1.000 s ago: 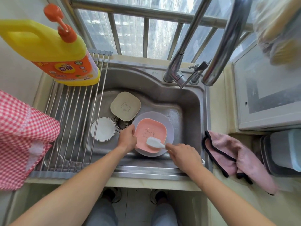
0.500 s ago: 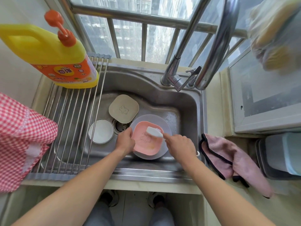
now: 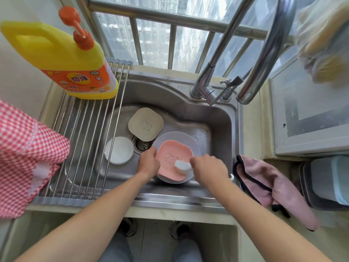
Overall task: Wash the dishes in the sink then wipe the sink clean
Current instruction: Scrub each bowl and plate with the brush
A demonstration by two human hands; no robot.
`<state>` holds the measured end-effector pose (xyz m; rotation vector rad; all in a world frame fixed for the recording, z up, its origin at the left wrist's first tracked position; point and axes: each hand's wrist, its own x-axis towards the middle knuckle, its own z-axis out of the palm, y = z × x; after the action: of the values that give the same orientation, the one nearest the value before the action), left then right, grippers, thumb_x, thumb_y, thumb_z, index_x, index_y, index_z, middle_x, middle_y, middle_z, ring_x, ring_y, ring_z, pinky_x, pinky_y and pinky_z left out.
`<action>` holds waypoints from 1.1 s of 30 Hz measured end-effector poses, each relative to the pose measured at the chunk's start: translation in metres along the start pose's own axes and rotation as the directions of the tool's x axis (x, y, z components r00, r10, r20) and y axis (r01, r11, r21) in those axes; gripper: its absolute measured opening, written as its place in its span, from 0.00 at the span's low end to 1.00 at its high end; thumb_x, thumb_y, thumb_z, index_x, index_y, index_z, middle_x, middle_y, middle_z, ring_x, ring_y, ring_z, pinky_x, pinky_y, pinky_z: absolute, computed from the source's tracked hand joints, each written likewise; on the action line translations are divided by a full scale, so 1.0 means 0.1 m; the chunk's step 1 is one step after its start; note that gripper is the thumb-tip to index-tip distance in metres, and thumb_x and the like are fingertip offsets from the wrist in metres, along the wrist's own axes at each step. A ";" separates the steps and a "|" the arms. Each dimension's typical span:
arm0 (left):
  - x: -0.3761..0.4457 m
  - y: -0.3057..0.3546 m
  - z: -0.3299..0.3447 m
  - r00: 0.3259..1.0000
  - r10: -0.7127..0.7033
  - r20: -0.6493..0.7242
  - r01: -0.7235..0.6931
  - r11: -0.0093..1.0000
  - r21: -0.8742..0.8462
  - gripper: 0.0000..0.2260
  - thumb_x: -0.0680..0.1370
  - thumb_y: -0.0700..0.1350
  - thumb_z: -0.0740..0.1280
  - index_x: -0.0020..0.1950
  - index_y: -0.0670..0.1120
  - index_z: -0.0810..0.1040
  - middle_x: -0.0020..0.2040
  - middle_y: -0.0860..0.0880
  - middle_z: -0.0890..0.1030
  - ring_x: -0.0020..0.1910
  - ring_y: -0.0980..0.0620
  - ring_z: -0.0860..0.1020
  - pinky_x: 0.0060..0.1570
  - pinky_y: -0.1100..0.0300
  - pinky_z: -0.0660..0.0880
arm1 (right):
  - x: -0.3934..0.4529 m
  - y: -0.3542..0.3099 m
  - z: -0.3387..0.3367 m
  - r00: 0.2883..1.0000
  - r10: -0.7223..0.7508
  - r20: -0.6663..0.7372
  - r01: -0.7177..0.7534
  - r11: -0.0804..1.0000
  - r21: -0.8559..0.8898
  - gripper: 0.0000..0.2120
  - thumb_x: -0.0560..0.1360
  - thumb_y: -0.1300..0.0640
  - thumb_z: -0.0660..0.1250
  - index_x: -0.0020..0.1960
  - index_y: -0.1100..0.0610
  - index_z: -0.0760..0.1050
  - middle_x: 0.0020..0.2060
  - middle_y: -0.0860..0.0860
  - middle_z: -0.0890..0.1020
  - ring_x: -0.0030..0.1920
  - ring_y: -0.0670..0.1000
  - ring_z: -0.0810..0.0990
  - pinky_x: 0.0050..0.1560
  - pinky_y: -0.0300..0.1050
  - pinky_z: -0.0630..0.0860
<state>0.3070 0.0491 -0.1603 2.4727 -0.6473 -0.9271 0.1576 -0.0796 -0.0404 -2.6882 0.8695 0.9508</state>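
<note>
A yellow plastic detergent bottle (image 3: 62, 59) with an orange pump stands at the far end of a steel roll-up rack (image 3: 85, 148); a red-checked cloth (image 3: 24, 157) lies left of that rack.

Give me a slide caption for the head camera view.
Left hand steadies a pink plate while right hand scrubs with a sponge.

1. A window (image 3: 181, 33) fills the twelve o'clock side, with daylight and tall buildings behind it.
2. Metal bars (image 3: 173, 46) run across the glass, upright posts under one horizontal rail.
3. A pale wall (image 3: 20, 86) stands at nine to ten o'clock.
4. A cream countertop (image 3: 251, 129) lies at three o'clock.
5. Grey floor tiles (image 3: 153, 229) show at six o'clock, under the counter edge.
</note>
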 end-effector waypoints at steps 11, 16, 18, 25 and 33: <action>-0.07 0.12 -0.16 0.995 0.098 -0.028 -0.098 0.995 0.012 0.13 0.67 0.28 0.59 0.37 0.46 0.63 0.37 0.44 0.73 0.38 0.41 0.69 0.34 0.52 0.60 | -0.10 -0.10 0.05 0.998 -0.033 0.049 0.031 0.999 0.032 0.15 0.76 0.65 0.60 0.60 0.53 0.73 0.47 0.55 0.78 0.46 0.61 0.78 0.42 0.49 0.69; -0.18 0.20 -0.20 0.992 0.123 -0.041 -0.123 0.992 0.016 0.12 0.67 0.29 0.61 0.38 0.45 0.64 0.38 0.44 0.73 0.38 0.40 0.69 0.35 0.53 0.58 | -0.05 -0.04 0.00 0.996 0.006 -0.094 -0.008 1.000 -0.027 0.22 0.76 0.69 0.60 0.67 0.52 0.69 0.50 0.54 0.81 0.51 0.60 0.82 0.40 0.50 0.68; -0.22 0.27 -0.21 0.996 0.080 -0.025 -0.080 0.997 0.022 0.10 0.69 0.31 0.63 0.40 0.45 0.66 0.40 0.45 0.74 0.39 0.41 0.69 0.36 0.53 0.58 | -0.14 -0.15 0.06 0.997 0.045 -0.070 -0.042 0.998 0.048 0.21 0.77 0.69 0.58 0.67 0.53 0.68 0.51 0.54 0.81 0.51 0.60 0.82 0.40 0.50 0.69; -0.22 0.41 -0.27 0.989 -0.049 0.136 0.029 0.988 0.149 0.11 0.77 0.40 0.62 0.57 0.42 0.78 0.53 0.40 0.83 0.52 0.37 0.81 0.47 0.52 0.75 | -0.33 -0.45 0.33 0.950 0.295 0.102 -0.300 0.776 0.555 0.13 0.77 0.63 0.57 0.59 0.54 0.72 0.51 0.58 0.82 0.51 0.62 0.78 0.46 0.49 0.72; -0.30 0.43 -0.28 0.942 -0.119 0.313 0.055 0.977 0.206 0.08 0.80 0.36 0.55 0.48 0.39 0.74 0.39 0.40 0.79 0.27 0.41 0.81 0.25 0.57 0.75 | -0.06 -0.46 0.24 0.941 0.336 -0.027 -0.298 0.867 0.400 0.23 0.78 0.67 0.56 0.70 0.49 0.67 0.51 0.56 0.81 0.53 0.60 0.81 0.44 0.49 0.70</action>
<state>0.2950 0.0368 -0.1032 2.5571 -0.7717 -1.3859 0.1674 -0.0314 -0.0568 -2.3011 1.3919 0.6155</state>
